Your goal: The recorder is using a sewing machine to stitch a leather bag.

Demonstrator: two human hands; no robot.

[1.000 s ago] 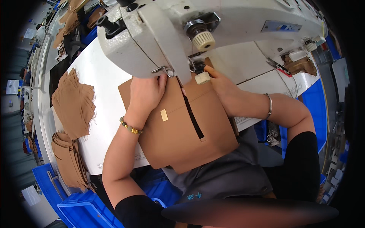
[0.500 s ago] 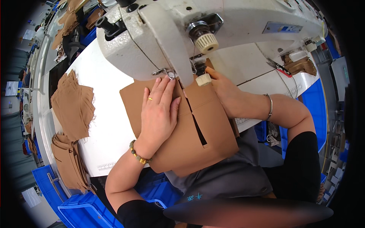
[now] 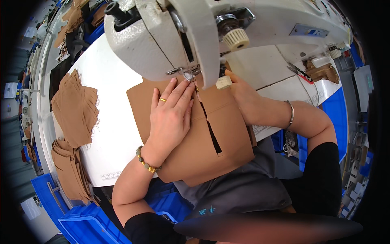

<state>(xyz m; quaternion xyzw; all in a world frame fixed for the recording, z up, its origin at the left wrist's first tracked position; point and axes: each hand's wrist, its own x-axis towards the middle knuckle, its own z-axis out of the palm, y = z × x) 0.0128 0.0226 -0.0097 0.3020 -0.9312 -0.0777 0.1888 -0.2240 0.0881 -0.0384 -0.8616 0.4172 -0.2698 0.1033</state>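
A brown fabric piece (image 3: 191,158) with a long narrow slit lies under the head of a white sewing machine (image 3: 146,44), its near edge hanging over my lap. My left hand (image 3: 170,116) rests flat on it, left of the slit, fingers stretched out and fingertips close to the needle area. At the piece's right edge, my right hand (image 3: 248,99) grips the fabric beside the machine's cream knob (image 3: 223,82). Some of the right fingers are hidden by the fabric and the machine. The needle tip itself cannot be made out.
Stacks of brown cut pieces (image 3: 75,112) and folded brown pieces (image 3: 71,173) lie on the white table (image 3: 111,142) at left. Red-and-black thread snips (image 3: 300,74) lie at far right near small brown scraps (image 3: 325,73). Blue bins (image 3: 91,223) stand below the table.
My view has shifted slightly, so the machine head appears further right. My left fingers have drawn closer together near the needle area. The right hand keeps its place at the fabric's edge.
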